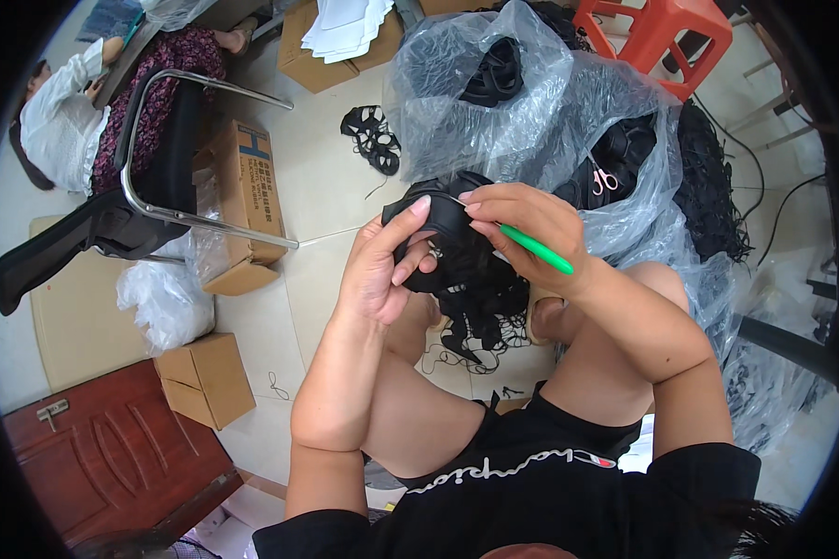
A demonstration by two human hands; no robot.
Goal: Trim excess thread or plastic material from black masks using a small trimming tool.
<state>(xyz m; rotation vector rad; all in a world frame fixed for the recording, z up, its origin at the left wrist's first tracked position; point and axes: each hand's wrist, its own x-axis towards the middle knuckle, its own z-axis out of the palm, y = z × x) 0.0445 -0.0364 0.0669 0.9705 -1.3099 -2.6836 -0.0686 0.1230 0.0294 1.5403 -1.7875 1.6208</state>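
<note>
My left hand (379, 265) grips a black mesh piece (471, 275) with curly dark strands that hang down between my knees. The thumb presses on its upper edge. My right hand (529, 233) holds a thin green-handled tool (537, 249) like a pen, and its metal tip touches the top of the black piece. The two hands meet over the piece in the middle of the view.
A big clear plastic bag (531, 102) of black pieces lies ahead, with pink-handled scissors (605, 180) on it. A black chair (149, 177) and cardboard boxes (247, 200) stand left. A red stool (657, 37) is far right. Another person (75, 112) sits far left.
</note>
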